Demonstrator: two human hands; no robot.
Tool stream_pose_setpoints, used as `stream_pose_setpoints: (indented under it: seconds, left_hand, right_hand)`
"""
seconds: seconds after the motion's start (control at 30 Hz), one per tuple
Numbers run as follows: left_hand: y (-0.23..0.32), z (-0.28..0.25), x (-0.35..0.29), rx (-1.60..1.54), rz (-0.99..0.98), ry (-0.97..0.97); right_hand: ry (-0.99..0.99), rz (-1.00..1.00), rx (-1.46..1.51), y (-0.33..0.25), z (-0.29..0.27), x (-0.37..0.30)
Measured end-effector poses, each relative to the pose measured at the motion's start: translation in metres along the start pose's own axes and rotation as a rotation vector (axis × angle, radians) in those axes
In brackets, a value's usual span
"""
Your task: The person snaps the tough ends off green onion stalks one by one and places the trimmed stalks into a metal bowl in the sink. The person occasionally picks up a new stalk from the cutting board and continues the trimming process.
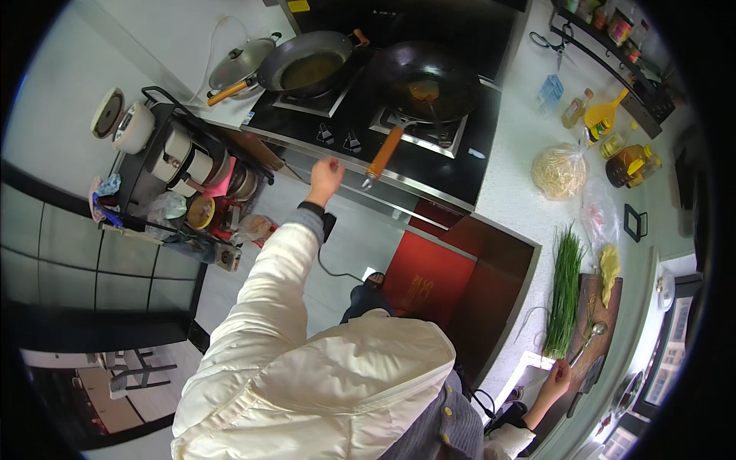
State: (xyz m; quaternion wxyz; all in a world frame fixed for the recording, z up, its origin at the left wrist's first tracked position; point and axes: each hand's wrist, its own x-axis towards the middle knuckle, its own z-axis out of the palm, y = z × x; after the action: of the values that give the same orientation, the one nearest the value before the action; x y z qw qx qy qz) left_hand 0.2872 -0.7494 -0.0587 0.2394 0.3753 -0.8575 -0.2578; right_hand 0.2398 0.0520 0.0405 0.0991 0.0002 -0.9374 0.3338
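My left hand (pixel 326 178) is raised in front of the stove's front edge, its fingers curled in and nothing visible in them. Beside it, the wooden handle (pixel 386 152) of a dark wok (pixel 383 77) juts over that edge; the hand is apart from it. Some brownish liquid lies in this wok. Over at the right counter, my right hand (pixel 559 378) has its fingers closed at the handle end of a metal spoon (pixel 599 329). The spoon's round bowl lies over a wooden cutting board (pixel 588 287). A long bunch of green chives (pixel 565 287) lies alongside.
A second wok (pixel 287 55) with liquid sits on the left burner, next to a lidded pot (pixel 241 63). A knife (pixel 586 386) rests by the board. Noodles in a plastic bag (pixel 560 172) and several bottles (pixel 630 165) line the counter. At left stands a loaded rack (pixel 153 201).
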Motion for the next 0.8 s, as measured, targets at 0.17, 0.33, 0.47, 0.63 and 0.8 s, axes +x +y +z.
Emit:
stream_pose_setpoints:
  seconds: [0.17,0.33,0.47,0.63,0.8]
  left_hand:
    - [-0.035,0.013,0.086,0.144,-0.161,0.35]
    - [-0.075,0.011,0.141,0.163,-0.058,0.155]
    - [-0.079,0.022,0.156,0.134,0.131,0.148]
    - [-0.067,0.005,0.163,0.315,0.328,-0.098]
    - [-0.018,0.012,0.138,0.186,0.3,-0.044]
  right_hand:
    - [-0.071,0.14,0.029,-0.082,0.016,-0.035]
    - [0.006,0.182,0.038,-0.132,0.025,-0.077]
    - [0.039,0.22,0.034,-0.153,0.02,-0.093]
    - [0.014,0.186,0.007,-0.172,0.022,-0.092]
    - [0.004,0.202,0.019,-0.196,0.039,-0.092]
